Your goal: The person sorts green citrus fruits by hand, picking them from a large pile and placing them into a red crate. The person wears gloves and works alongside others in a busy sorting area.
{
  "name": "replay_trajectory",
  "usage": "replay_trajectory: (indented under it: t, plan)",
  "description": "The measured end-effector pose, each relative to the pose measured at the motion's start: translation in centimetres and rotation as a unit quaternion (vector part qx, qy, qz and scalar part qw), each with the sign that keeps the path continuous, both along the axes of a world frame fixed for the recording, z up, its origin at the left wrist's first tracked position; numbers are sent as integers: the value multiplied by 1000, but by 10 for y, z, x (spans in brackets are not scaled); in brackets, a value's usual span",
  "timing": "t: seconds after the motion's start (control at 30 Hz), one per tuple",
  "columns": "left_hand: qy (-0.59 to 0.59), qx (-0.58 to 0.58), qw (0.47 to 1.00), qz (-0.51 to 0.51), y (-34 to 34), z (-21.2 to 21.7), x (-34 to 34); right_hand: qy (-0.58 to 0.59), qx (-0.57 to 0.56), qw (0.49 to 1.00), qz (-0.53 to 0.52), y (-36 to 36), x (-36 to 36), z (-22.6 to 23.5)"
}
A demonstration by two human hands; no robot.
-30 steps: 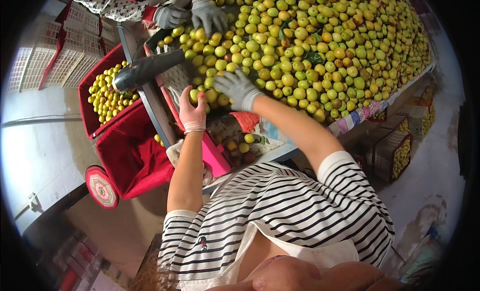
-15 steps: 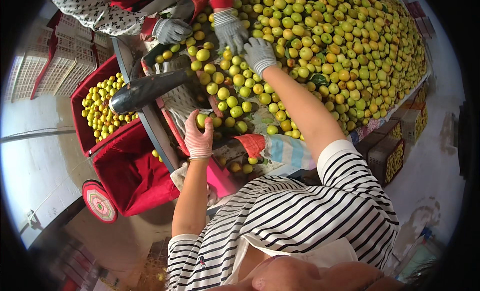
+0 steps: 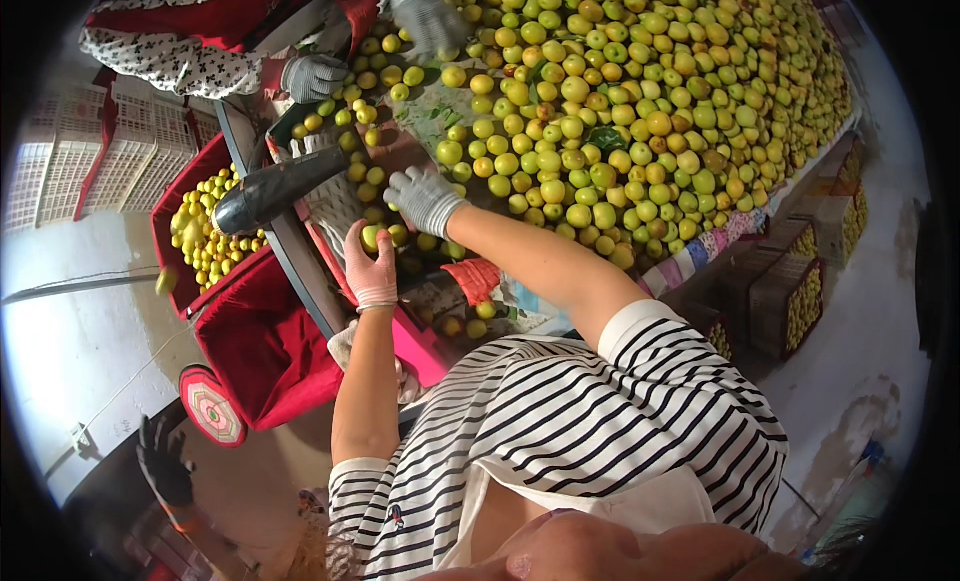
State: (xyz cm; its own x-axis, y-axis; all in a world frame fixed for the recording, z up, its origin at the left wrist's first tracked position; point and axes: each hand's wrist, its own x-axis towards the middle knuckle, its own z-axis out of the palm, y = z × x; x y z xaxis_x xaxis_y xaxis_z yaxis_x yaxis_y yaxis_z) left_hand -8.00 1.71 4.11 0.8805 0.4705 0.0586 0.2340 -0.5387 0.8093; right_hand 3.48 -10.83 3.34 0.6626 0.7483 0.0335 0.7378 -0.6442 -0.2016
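My left hand (image 3: 371,269), in a pinkish-white glove, is closed round a small yellow-green fruit (image 3: 372,238) beside the trough at the table's left edge. My right hand (image 3: 424,202), in a grey glove, reaches across to the left, palm down over loose fruit. Its fingers are stretched out and slightly bent; nothing shows held in them, though the palm is hidden. Between and below my hands, several fruits lie near a red cloth (image 3: 473,279). A big heap of the same yellow-green fruit (image 3: 640,131) covers the table to the right.
Opposite me are a co-worker's two grey-gloved hands (image 3: 313,78). A black tapered tube (image 3: 280,189) crosses the left edge above a red-lined bin (image 3: 172,243) holding fruit. Another red-lined bin (image 3: 265,346) stands nearer. A dark-gloved hand (image 3: 165,463) appears lower left; crates (image 3: 785,301) stand right.
My right hand has swept left and nearer from the heap, leaving bare table behind it. My left hand has shifted slightly left with a fruit. A dark-gloved hand has appeared at lower left.
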Motion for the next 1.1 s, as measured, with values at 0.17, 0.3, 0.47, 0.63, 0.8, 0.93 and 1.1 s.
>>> replay_trajectory:
  t: [0.17, 0.3, 0.47, 0.63, 0.8, 0.93, 1.1]
  plan:
    - [-33, 3, 999, -9, 2, -11, 1, 255, 207, 944, 13, -40, -27, 12]
    - [-10, -41, 999, -20, 1, 0, -2, 258, 236, 921, -172, -115, 8, 28]
    - [-17, -53, 998, -42, 6, -23, 3, 173, 284, 829, -448, -224, 96, 86]
    - [37, -642, 765, 47, 10, -17, 32, 130, 187, 908, -352, -191, 118, 91]
    - [23, -822, 565, 61, 16, -34, 68, 124, 137, 956, -229, -113, 147, 50]
    - [-6, -892, 452, 0, 32, -55, 69, 115, 31, 979, -166, -59, 160, 22]
    - [-15, -910, 411, -60, 35, -64, 71, 160, -6, 972, -172, -19, 147, 32]
